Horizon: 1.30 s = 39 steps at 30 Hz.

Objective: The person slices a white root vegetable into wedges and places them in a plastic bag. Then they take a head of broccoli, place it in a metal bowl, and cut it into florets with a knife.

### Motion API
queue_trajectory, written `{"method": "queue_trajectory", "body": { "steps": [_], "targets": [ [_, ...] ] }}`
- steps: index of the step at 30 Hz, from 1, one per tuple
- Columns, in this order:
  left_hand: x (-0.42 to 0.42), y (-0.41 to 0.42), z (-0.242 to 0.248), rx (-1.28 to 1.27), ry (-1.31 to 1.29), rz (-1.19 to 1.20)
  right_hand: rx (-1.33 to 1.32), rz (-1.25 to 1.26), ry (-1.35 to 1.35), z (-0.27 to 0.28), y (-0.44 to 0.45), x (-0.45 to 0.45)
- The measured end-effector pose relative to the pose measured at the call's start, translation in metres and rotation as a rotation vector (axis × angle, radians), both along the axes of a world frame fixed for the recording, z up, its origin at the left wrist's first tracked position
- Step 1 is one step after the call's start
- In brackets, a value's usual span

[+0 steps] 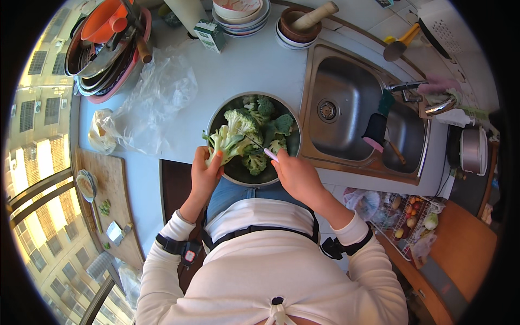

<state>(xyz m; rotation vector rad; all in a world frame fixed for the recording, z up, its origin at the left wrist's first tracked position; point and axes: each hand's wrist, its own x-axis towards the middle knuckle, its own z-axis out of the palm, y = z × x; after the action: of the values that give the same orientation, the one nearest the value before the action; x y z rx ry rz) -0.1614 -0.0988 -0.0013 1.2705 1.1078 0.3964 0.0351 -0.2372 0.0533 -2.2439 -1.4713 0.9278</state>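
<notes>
A head of broccoli [224,140] is gripped by its pale stalk in my left hand [206,164], its florets over a round metal bowl [299,134]. From the right my right hand [294,168] holds a small knife by its light purple handle [270,155], with the thin blade pointing up and left among the florets. Several cut broccoli florets [255,163] lie in the bowl. The bowl stands at the counter's front edge, close against my body. Part of the blade is hard to make out against the broccoli.
Right of the bowl is a double steel sink [341,109]. A crumpled clear plastic bag [158,93] lies to the left, beside stacked basins [122,77]. Further left, a wooden cutting board [118,178] bears a cleaver [115,232]. Stacked bowls [242,26] and a mortar [290,24] stand behind.
</notes>
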Motion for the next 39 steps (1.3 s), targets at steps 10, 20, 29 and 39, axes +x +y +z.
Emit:
{"method": "queue_trajectory", "body": {
  "steps": [10, 20, 29, 39],
  "targets": [
    [-0.007, 0.004, -0.004, 0.078, 0.059, -0.13, -0.024, 0.014, 0.044, -0.023, 0.014, -0.005],
    [-0.004, -0.003, -0.004, 0.223, 0.144, -0.128, -0.131, 0.11, 0.065, -0.029, 0.039, 0.002],
    [0.001, -0.011, -0.005, 0.367, 0.22, -0.129, -0.113, 0.093, 0.016, -0.036, 0.041, -0.002],
    [0.0, -0.006, 0.0, -0.034, -0.013, 0.069, -0.009, 0.128, 0.012, -0.047, 0.046, 0.006]
  ]
}}
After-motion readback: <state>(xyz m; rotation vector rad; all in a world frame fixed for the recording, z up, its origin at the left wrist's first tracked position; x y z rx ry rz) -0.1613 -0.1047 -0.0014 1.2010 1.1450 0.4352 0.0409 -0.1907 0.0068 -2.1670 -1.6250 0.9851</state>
